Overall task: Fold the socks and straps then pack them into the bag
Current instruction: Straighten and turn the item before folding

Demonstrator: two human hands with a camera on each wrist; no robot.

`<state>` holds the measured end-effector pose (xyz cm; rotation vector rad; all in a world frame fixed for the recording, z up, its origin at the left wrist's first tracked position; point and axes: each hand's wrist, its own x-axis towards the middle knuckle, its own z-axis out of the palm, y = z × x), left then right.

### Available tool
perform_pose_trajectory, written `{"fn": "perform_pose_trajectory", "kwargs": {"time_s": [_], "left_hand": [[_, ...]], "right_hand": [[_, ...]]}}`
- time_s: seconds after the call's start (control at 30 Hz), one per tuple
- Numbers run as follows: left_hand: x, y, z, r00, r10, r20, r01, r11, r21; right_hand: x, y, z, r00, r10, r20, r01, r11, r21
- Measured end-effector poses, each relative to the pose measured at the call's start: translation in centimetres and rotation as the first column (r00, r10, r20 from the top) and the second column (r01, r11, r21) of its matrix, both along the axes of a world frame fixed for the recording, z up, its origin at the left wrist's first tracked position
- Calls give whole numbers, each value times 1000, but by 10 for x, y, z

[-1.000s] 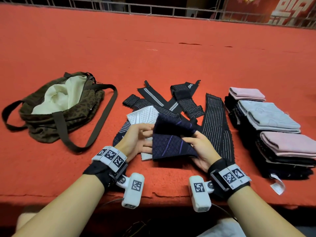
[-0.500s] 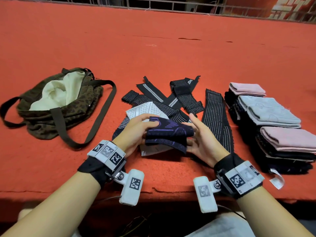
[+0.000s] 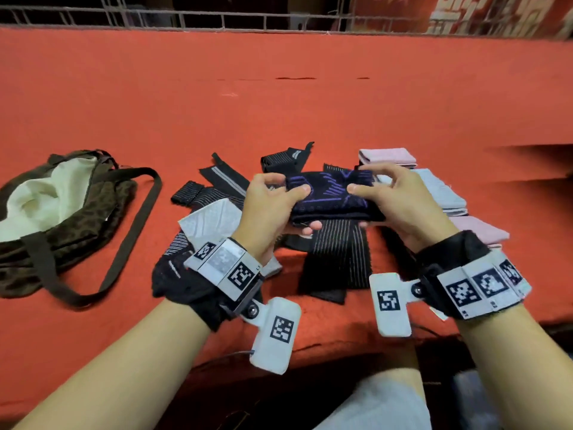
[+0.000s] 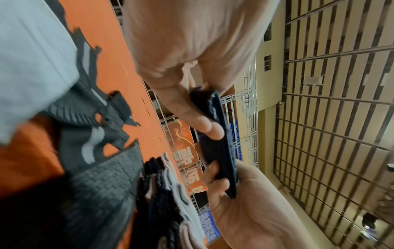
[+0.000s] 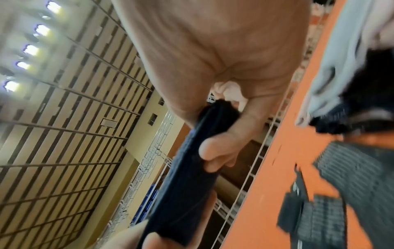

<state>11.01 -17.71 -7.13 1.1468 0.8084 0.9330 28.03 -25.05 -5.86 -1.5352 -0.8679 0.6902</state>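
A folded navy sock with purple lines (image 3: 331,197) is held in the air above the red table between both hands. My left hand (image 3: 276,200) grips its left end, thumb on top and fingers beneath. My right hand (image 3: 390,197) pinches its right end the same way. The left wrist view shows the sock (image 4: 217,148) edge-on between the two thumbs, as does the right wrist view (image 5: 187,176). Black pinstriped straps (image 3: 338,256) lie spread under the hands. The brown bag (image 3: 62,212) lies open at the left, its cream lining showing.
A white patterned sock (image 3: 214,221) lies partly under my left wrist. Stacked pink, grey and dark folded socks (image 3: 440,193) sit at the right, partly hidden by my right hand. The bag's long strap (image 3: 136,231) loops across the red table (image 3: 279,103). A metal railing (image 3: 217,20) runs along the far edge.
The sock went from half-open to folded flat. Both hands have lifted it higher off the table and away from me, and now hold it by its two ends.
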Motion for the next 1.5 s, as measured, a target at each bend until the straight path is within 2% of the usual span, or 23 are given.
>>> {"fn": "perform_pose_trajectory", "kwargs": {"time_s": [0.2, 0.3, 0.37, 0.53, 0.63, 0.7, 0.8, 0.9, 1.0, 1.1, 1.17, 1.23, 1.33, 1.4, 1.5], "left_hand": [[85, -32, 16, 983, -117, -139, 122, 992, 25], [121, -45, 8, 968, -149, -204, 166, 983, 73], [138, -50, 1, 947, -130, -293, 186, 968, 170], [159, -60, -12, 859, -83, -505, 279, 903, 327], [164, -59, -21, 845, 10, -534, 284, 840, 463], [167, -60, -25, 837, 30, -547, 321, 782, 534], [167, -63, -35, 786, 39, -617, 394, 737, 548], [166, -65, -39, 783, 39, -621, 387, 751, 535], [162, -65, -31, 806, -4, -591, 376, 775, 508], [152, -58, -13, 895, -78, -439, 293, 845, 447], [139, -52, 2, 932, -133, -337, 264, 887, 380], [123, -43, 15, 936, -164, -312, 272, 898, 345], [79, -18, 20, 937, -133, -323, 245, 910, 335], [41, 1, 14, 931, -80, -356, 197, 932, 304], [-25, 31, -6, 890, 73, -450, 56, 962, 267]], "right_hand": [[82, -55, 19, 954, -232, 188, 233, 972, 15], [113, -81, 13, 870, -317, 377, 349, 937, -17], [126, -93, 6, 827, -323, 460, 373, 928, -20], [145, -111, -11, 725, -272, 633, 431, 896, -109], [151, -113, -22, 638, -226, 736, 424, 901, -90], [154, -109, -29, 575, -132, 807, 357, 928, -103], [154, -104, -44, 554, -3, 833, 308, 930, -202], [155, -107, -50, 545, 8, 838, 295, 934, -201], [153, -112, -32, 556, 30, 830, 284, 932, -225], [141, -110, -3, 511, -25, 859, 319, 934, -162], [120, -101, 13, 478, -61, 876, 286, 954, -90], [93, -85, 22, 504, -38, 863, 178, 982, -61], [35, -47, 15, 588, 56, 807, 9, 997, -76], [-3, -17, 0, 640, 130, 757, -90, 991, -94], [-53, 29, -26, 713, 271, 646, -212, 962, -170]]}}
